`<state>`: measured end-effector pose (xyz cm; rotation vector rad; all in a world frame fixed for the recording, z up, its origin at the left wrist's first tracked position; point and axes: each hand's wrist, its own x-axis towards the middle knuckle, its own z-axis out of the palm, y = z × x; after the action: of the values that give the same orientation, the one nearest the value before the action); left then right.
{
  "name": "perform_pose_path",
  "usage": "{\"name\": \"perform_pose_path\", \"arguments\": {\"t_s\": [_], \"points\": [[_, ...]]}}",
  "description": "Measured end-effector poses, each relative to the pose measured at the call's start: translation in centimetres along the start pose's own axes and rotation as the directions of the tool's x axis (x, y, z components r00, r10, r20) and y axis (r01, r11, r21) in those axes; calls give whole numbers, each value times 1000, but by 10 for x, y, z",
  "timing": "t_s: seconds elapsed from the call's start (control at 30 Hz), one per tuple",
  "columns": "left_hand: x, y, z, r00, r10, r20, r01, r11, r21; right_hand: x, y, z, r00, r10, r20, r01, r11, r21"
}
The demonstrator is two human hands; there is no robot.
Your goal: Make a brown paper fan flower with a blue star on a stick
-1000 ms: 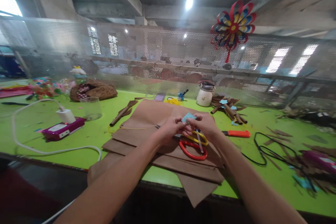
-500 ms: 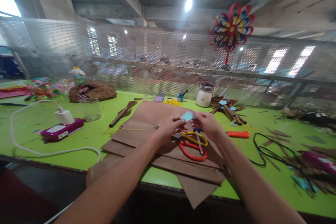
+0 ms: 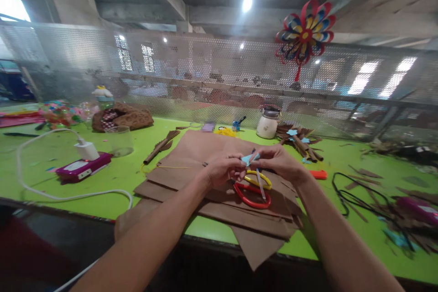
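Note:
A small piece of light-blue paper point(image 3: 250, 159) is pinched between my two hands, with a folded or bent edge. My left hand point(image 3: 224, 169) grips its left side with closed fingers. On its right side, the fingers of my right hand point(image 3: 276, 161) are closed on it too. Below the hands lie scissors with red and yellow handles point(image 3: 251, 200), their blades mostly covered by my left hand. A thin, pale pen-like stick point(image 3: 261, 185) rests across the handles. Everything sits over layered sheets of brown paper point(image 3: 205, 205).
Rolled brown paper pieces with blue flowers point(image 3: 301, 143) and a white jar point(image 3: 268, 123) stand behind. A purple power strip point(image 3: 84, 167) with a white cable is at left. An orange handle point(image 3: 318, 174), black cord point(image 3: 345, 194) and paper scraps lie right.
The blue paper has gone from lying flat between the fingertips to bent or folded. My right hand has turned and shifted slightly right and down, covering part of the orange handle.

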<state>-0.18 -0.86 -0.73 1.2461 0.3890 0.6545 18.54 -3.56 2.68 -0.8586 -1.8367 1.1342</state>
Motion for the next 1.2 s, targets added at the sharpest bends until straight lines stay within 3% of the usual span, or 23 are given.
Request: {"name": "perform_pose_path", "arguments": {"t_s": [0.13,0.4,0.7,1.0,1.2], "points": [[-1,1,2,1000,9,2,-9,998,63,1,5,-1,994,4,-107,-9,999,-43],[2,4,3,1000,-20,-10,22,983,182,7,18,3,983,38,-177,-19,994,107],[6,-2,5,996,5,-90,11,986,169,8,21,2,980,35,-197,-4,988,156],[5,-4,3,999,26,-46,-21,993,114,11,28,1,981,-6,-196,36,988,150],[6,-4,3,997,21,-77,-7,985,175,12,29,2,979,1,-202,28,990,141]]}}
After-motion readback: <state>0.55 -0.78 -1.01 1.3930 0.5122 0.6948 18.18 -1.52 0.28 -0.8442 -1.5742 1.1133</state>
